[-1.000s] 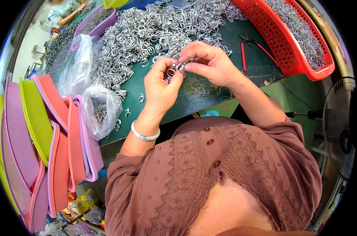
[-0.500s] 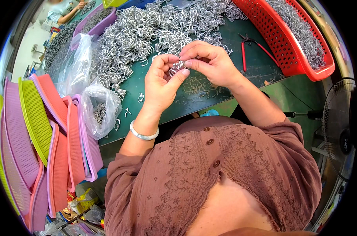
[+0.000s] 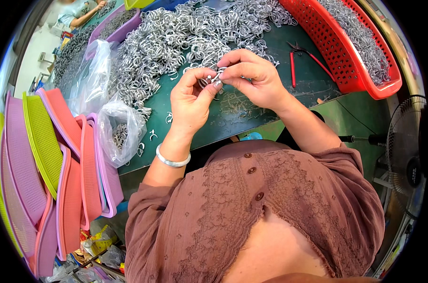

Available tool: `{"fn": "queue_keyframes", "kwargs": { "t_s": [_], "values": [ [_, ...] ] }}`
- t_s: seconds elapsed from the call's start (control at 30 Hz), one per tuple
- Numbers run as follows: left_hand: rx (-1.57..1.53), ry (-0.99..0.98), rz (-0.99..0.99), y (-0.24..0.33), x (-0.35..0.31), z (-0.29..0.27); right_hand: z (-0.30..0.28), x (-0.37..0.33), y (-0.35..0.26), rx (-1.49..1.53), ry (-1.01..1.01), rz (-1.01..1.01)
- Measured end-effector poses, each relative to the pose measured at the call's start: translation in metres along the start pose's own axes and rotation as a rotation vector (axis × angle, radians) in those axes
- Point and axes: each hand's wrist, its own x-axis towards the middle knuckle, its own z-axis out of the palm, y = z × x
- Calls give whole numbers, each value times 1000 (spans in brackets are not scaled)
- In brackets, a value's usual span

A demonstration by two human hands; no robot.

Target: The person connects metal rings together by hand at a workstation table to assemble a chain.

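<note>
My left hand [image 3: 191, 96] pinches small silvery metal rings [image 3: 214, 81] between thumb and fingers over the green table [image 3: 223, 115]. Close against it, my right hand [image 3: 254, 80] has its thumb and fingertips closed on the same rings. How many pieces lie between the fingers I cannot make out. A large heap of similar grey metal rings [image 3: 176, 37] lies just beyond both hands. Several loose rings [image 3: 152, 135] are scattered on the table left of my left wrist.
Right of the hands lie red-handled pliers [image 3: 293, 68], beside a red perforated basket [image 3: 318, 37] of metal parts. A clear plastic bag [image 3: 122, 127] holding rings stands at left, near stacked coloured baskets [image 3: 44, 151]. A fan [image 3: 405, 160] is at far right; another person's arm [image 3: 89, 16] shows far left.
The fingers of both hands have shifted slightly around the rings, with my right fingers bent closer over them. The surroundings look unchanged.
</note>
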Motion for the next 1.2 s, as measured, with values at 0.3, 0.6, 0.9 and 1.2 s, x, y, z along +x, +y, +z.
{"fn": "queue_keyframes", "kwargs": {
  "t_s": [0.3, 0.6, 0.9, 1.2],
  "values": [
    [-218, -53, -198, 3, 1, -1, 1, -4, -1, 387, 31, 386],
    [-318, -69, -269, 2, 0, -6, -6, -3, 2, 465, 48, 646],
    [-400, -69, -349, -1, -1, -9, -5, -1, -1, 549, 77, 704],
    [-491, -70, -403, -2, -1, -12, -4, -3, 5, 695, 97, 748]
  ]
}}
